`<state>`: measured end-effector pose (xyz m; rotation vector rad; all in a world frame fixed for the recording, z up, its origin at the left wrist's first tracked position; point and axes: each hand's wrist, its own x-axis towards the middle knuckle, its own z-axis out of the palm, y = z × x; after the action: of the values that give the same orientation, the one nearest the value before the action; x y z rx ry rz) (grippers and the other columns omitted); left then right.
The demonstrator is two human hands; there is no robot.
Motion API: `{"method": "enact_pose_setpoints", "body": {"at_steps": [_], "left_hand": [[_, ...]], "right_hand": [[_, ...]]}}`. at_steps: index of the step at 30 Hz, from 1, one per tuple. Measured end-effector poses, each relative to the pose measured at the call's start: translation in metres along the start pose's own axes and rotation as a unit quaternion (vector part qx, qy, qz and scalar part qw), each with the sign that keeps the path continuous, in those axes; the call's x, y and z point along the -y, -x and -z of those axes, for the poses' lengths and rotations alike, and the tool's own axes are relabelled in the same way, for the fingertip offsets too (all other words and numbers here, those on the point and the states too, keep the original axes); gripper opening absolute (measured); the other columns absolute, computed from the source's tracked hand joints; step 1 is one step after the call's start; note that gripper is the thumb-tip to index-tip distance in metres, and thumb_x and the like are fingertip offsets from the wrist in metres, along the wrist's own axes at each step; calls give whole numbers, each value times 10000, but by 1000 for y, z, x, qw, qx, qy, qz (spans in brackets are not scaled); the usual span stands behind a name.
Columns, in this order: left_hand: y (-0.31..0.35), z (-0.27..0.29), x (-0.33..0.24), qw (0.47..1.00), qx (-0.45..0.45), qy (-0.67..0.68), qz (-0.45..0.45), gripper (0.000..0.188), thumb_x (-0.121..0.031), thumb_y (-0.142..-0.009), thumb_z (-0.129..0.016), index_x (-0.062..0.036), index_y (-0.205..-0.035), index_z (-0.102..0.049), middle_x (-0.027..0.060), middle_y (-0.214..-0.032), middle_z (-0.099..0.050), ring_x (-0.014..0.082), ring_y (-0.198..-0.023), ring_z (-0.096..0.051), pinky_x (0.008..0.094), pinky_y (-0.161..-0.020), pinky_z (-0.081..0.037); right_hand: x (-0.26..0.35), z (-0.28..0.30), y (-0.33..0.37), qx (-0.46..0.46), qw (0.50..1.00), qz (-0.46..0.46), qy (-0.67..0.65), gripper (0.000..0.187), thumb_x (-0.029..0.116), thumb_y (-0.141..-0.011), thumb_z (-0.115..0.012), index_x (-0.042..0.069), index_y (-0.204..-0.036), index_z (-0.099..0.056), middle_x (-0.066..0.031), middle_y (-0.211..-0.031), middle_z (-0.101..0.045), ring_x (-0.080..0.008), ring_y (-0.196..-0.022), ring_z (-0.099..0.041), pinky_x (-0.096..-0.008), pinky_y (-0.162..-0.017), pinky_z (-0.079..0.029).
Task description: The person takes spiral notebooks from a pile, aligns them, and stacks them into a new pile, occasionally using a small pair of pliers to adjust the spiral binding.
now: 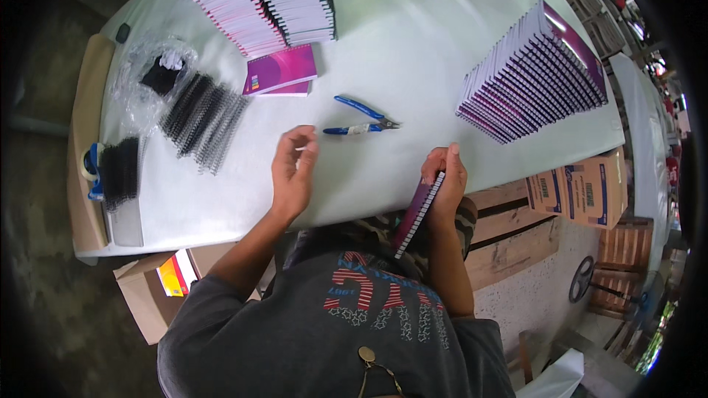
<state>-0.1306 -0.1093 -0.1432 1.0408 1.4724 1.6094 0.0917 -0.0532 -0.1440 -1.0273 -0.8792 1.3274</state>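
Observation:
My right hand [447, 188] grips a purple spiral-bound notebook [414, 214] near the table's front edge, its coiled spine turned up and slanting down toward my lap. To the left, my left hand [293, 169] hovers over the table edge with loosely curled fingers, thumb and fingers apart; a small pale patch shows between them, which I cannot make out. Beyond my hands lie cutting pliers [361, 124] with blue handles, jaws pointing right. Black plastic binding coils [203, 121] are spread to the left of my left hand. Behind them is a purple notebook [282, 70] lying on another.
Tall rows of spiral notebooks [295, 0] stand at the back, and a stack of purple ones [535, 77] at the right. More coils [120, 173], a blue tape dispenser [94, 171] and a clear plastic bag [144, 74] are at the left. Cardboard boxes [590, 191] sit below right.

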Motion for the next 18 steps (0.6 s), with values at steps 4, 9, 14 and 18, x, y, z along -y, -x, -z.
{"method": "enact_pose_setpoints", "body": {"at_steps": [4, 9, 14, 18], "left_hand": [[3, -40, -21, 944, 285, 11, 168, 233, -166, -931, -508, -24, -1116, -515, 47, -1003, -536, 110, -871, -508, 260, -779, -415], [-1, -84, -35, 854, 421, 78, 296, 218, -179, -930, -546, -41, -1093, -505, 30, -833, -594, 87, -682, -559, 216, -592, -447], [-29, -118, -75, 926, 333, 134, 120, 195, -89, -916, -538, -37, -1066, -424, 55, -768, -598, 123, -613, -594, 234, -519, -469], [-39, -161, -132, 941, 319, 113, 0, 476, -66, -894, -563, -7, -1280, -291, 122, -875, -606, 154, -640, -619, 242, -525, -489]], "right_hand": [[-6, -2, -16, 187, 895, 36, -403, 479, 398, -1010, -237, 56, -917, -561, -2, -476, -373, -130, -509, -357, -269, -545, -332], [17, 3, -35, 252, 847, 96, -459, 546, 478, -989, -196, 86, -1027, -575, -17, -620, -503, -127, -628, -452, -265, -631, -399], [70, 35, -1, 135, 956, 10, -262, 581, 483, -948, -402, 17, -1294, -422, -94, -1258, -492, -200, -1114, -507, -348, -940, -432], [131, 44, 2, 30, 988, 150, 7, 366, 90, -875, -540, -10, -1224, -493, -76, -1025, -605, -111, -915, -568, -275, -825, -466]]}}
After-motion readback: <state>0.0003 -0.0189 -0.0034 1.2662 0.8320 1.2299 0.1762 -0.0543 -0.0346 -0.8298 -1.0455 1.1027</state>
